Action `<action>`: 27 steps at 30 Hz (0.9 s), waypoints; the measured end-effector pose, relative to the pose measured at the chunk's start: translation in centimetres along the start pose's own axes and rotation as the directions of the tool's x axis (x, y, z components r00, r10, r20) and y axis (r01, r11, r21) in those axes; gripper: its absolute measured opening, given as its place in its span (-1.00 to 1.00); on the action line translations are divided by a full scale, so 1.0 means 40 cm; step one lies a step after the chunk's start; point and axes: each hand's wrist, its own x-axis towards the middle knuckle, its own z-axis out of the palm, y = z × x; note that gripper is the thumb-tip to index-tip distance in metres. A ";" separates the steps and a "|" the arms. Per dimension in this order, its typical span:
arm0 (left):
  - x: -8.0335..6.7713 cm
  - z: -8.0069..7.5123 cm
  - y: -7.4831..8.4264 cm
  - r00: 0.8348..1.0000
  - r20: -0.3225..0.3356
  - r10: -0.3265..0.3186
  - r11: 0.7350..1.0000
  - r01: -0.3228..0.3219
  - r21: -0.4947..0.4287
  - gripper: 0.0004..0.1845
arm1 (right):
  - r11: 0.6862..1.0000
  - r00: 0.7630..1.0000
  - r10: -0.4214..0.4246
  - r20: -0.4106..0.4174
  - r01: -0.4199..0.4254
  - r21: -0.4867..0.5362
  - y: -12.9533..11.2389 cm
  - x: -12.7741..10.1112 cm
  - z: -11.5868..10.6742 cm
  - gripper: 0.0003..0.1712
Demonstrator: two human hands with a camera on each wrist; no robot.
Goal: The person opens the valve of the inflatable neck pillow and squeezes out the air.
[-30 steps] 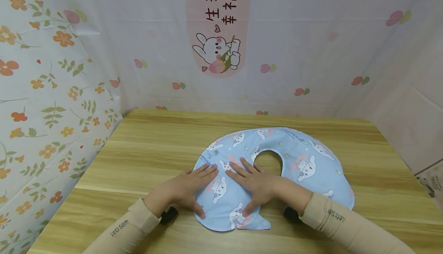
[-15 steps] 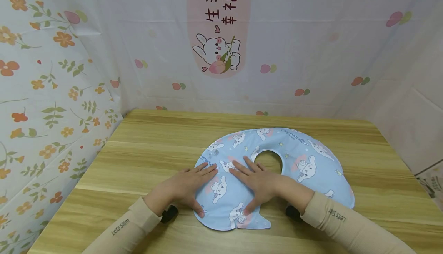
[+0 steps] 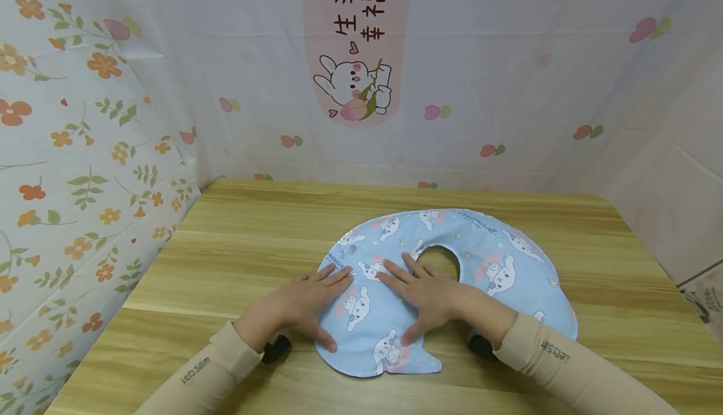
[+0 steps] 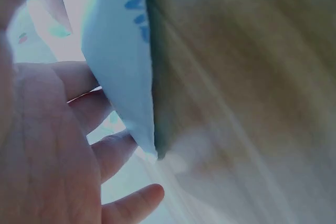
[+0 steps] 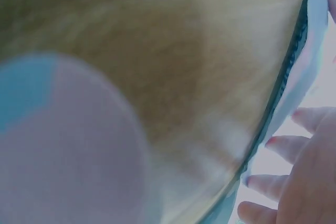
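— Both hands have crept a little up the blue pillow cover [image 3: 452, 264] since a second ago; I see the cover itself barely shifted.

— And the grip?

— From the left: my left hand [image 3: 299, 308] lies flat, fingers straight, on its near-left lobe; my right hand [image 3: 426, 296] is spread beside it, pressing by the hole. Nothing pinched.

— Risk?

— I'd say uneven pressure could drag it into wrinkles.

— Its look?

— Flat, horseshoe-shaped, cartoon dogs, lying mid-table [image 3: 237, 245].
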 end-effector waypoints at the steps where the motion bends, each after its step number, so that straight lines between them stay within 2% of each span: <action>1: 0.000 0.003 0.001 1.000 -0.005 -0.003 1.000 0.003 -0.005 0.25 | 1.000 1.000 -0.003 -0.007 0.003 0.001 -0.003 0.000 0.000 0.34; 8: 0.020 0.008 0.009 0.993 -0.118 -0.030 0.999 0.026 -0.036 0.13 | 1.000 0.998 -0.005 -0.062 0.006 0.014 -0.025 0.015 0.001 0.26; 10: 0.025 0.005 0.012 0.991 -0.129 -0.038 0.999 0.033 -0.041 0.13 | 1.000 0.998 0.005 -0.067 -0.004 0.008 -0.030 0.023 0.001 0.25; 14: 0.030 0.004 0.016 0.994 -0.105 -0.032 0.999 0.028 -0.042 0.15 | 1.000 0.997 0.007 -0.071 -0.009 -0.022 -0.038 0.040 0.000 0.28; 18: 0.035 0.007 0.017 0.995 -0.093 -0.025 1.000 0.025 -0.004 0.16 | 0.999 0.998 0.008 -0.058 -0.010 -0.043 -0.045 0.055 -0.001 0.32; 21: 0.039 0.009 0.015 0.995 -0.090 -0.037 0.999 0.039 0.018 0.16 | 0.997 0.999 0.025 -0.047 -0.029 -0.069 -0.046 0.065 0.000 0.34; 27: 0.039 0.007 0.011 0.994 -0.080 -0.072 0.997 0.073 0.001 0.14 | 0.989 0.997 0.065 -0.043 -0.070 -0.129 -0.043 0.079 0.000 0.34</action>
